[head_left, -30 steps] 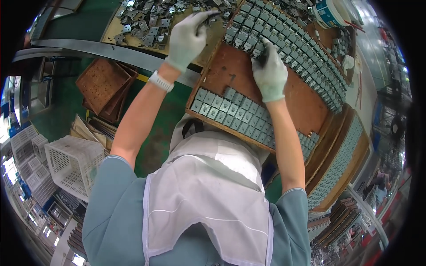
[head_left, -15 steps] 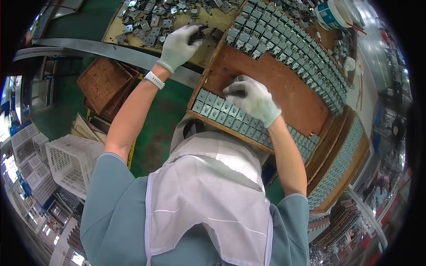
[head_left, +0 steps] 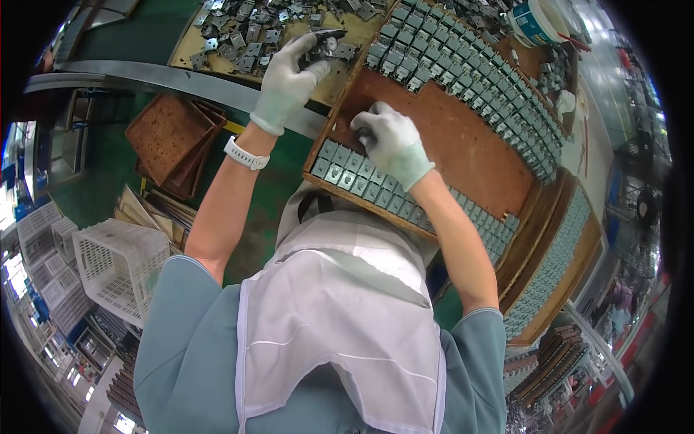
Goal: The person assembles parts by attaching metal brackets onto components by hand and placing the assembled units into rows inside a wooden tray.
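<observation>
My left hand, in a white glove with dark fingertips, curls round a small metal part above the edge of a tan board. A heap of loose metal plates lies just beyond it. Over the wooden tray is my right hand, also gloved, with its fingers bent together. Something dark shows at its fingertips, mostly hidden. Below that hand, rows of small grey metal parts line the tray's near side. More rows of assembled metal parts fill its far side.
A white bucket stands at the far right. More trays of parts are stacked on the right. On the left are brown boards and a white plastic crate. A metal rail runs along the bench edge.
My left hand has turned and now shows a metal part in its grip. My right hand has shifted a little left and away from me, off the near rows.
</observation>
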The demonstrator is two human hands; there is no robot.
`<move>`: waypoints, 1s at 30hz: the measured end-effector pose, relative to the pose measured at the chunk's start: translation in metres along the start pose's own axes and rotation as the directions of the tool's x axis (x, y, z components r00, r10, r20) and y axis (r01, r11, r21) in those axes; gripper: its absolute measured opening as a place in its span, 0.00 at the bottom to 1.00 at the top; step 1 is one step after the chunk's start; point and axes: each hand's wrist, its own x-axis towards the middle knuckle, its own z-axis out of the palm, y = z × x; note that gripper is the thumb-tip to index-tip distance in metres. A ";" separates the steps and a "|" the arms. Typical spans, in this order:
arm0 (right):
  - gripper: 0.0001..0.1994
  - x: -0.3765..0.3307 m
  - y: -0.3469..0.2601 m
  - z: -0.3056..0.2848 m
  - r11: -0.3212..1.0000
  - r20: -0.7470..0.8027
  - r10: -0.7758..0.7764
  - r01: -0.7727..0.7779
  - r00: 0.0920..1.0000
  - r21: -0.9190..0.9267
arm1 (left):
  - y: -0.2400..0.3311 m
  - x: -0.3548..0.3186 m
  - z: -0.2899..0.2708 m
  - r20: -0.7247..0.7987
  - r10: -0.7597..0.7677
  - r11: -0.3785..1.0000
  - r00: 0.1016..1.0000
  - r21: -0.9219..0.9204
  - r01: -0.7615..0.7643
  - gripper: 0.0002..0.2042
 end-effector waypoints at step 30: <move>0.17 -0.033 0.012 -0.036 0.384 -0.177 0.376 0.021 0.909 0.923 | 0.010 -0.060 0.044 0.212 -0.343 0.804 0.915 -0.437 0.403 0.18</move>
